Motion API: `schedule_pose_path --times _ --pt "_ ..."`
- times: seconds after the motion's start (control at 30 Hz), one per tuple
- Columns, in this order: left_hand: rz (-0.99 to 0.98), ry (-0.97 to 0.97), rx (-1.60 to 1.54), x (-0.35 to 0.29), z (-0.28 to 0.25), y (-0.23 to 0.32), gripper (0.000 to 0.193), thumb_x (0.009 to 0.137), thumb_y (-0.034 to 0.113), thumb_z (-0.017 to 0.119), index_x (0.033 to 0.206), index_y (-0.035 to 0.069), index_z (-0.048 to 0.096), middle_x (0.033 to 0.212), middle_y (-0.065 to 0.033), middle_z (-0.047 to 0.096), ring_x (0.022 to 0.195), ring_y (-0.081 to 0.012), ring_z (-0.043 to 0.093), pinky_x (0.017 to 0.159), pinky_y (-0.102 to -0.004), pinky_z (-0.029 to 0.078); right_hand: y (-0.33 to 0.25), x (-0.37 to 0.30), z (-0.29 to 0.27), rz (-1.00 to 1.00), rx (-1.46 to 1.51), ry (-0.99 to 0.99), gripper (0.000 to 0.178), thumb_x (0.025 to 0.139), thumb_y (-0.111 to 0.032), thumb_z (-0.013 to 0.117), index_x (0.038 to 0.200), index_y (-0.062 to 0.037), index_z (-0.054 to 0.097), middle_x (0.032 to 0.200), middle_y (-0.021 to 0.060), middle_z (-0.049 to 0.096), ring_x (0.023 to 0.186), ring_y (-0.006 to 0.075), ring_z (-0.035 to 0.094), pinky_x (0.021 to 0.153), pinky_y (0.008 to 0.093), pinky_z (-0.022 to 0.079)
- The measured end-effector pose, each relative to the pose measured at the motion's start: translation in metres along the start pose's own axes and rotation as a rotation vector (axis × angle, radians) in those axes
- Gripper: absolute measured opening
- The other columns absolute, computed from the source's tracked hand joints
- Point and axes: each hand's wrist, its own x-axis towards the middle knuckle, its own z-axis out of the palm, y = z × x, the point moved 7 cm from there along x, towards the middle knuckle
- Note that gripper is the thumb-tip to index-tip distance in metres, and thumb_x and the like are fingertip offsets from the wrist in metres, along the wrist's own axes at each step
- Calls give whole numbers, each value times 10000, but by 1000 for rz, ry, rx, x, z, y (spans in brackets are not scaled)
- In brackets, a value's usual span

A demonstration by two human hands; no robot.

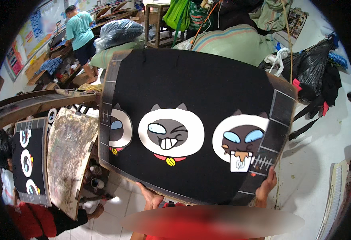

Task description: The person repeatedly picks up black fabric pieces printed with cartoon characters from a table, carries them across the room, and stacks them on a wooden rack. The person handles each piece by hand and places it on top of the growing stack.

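Spread before me is a large board (113,72) covered with black fabric (191,80), marked with white lines on its dark side strips. Three cartoon cat faces show on the cloth: a partly cut-off one (121,132), a winking one (171,130) and a blue-eyed one (241,138) with a white cup shape. My left hand (149,197) grips the board's near edge from below, most fingers hidden underneath. My right hand (267,183) is closed around the near part of its right edge.
Left of me lie another black printed board (31,160) and a stained bare panel (69,148), beside a long bar (43,104). A person in a teal shirt (79,30) stands at far left; red clothing (31,222) shows lower left. Sacks (235,44) and black bags (313,66) lie beyond.
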Motion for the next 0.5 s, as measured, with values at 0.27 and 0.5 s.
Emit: schedule_pose_path --times 0.27,0.5 --pt "-138 -169 156 59 51 38 985 665 829 426 1403 184 322 1458 -55 306 1306 -299 299 1063 -506 234 -171 -78 -5 -956 -835 364 308 897 -168 592 1125 28 525 1133 141 548 1029 223 521 871 336 430" --pt "-259 -252 222 81 82 52 1001 655 830 434 1390 157 346 1444 -71 329 1300 -299 313 1066 -509 232 -334 -104 181 -1417 -1115 -98 488 805 -86 657 1252 -24 470 1307 168 460 1239 269 422 1048 377 315"
